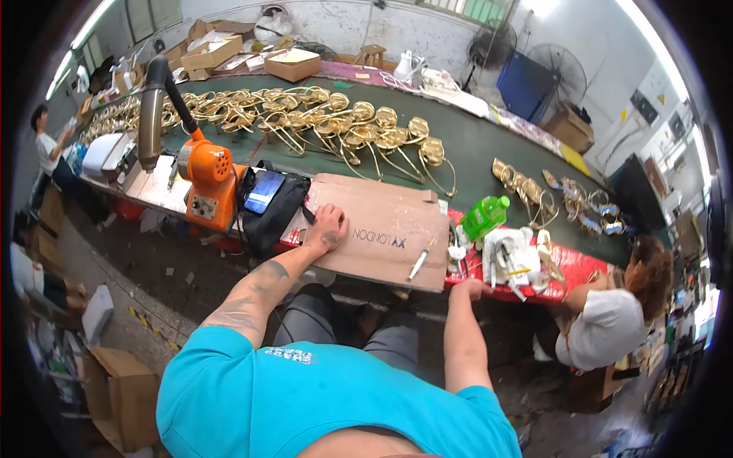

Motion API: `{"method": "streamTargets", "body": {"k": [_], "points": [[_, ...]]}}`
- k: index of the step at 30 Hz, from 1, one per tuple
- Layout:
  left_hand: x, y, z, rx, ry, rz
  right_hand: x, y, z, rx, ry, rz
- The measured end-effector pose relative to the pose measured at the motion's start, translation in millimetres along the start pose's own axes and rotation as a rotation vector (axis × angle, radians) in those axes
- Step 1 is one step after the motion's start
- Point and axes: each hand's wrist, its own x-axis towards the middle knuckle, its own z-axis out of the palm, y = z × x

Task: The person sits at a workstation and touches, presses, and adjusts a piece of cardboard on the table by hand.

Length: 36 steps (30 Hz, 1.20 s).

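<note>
My left hand (330,227) rests on the left part of a flat cardboard sheet (374,214) printed with letters, its fingers loosely bent and nothing visible in them. At the sheet's right front corner, by the edge of the red work surface (576,267), is my right hand (471,288); its fingers are partly hidden, and whether it holds anything cannot be made out. A white pen-like tool (419,264) lies on the cardboard between the hands. Just beyond my right hand are a green bottle (484,217) and a white tray (510,256) with small tools.
Rows of gold strappy sandals (359,126) stand on the green conveyor (473,168). Left of the cardboard are a black bag (286,206) with a phone (265,191) and an orange machine (211,179). A co-worker (611,324) sits at the right; another person (52,153) stands far left.
</note>
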Motion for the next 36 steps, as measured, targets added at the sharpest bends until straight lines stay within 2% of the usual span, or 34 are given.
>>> {"method": "streamTargets", "body": {"k": [2,7,18,28,36], "points": [[2,-1,0,0.010,-0.012,0.011,-6,-5,13,-0.006,0.059,0.051],[5,1,-1,0.076,-0.117,-0.011,-10,14,-8,0.004,0.215,0.203],[6,0,0,0.163,-0.121,0.058,7,29,2,-0.014,0.232,0.101],[7,5,-4,0.136,-0.100,0.124,-24,6,-9,0.054,0.159,0.161],[-2,0,-8,0.105,-0.105,0.090,-18,11,-12,0.083,0.151,0.195]]}}
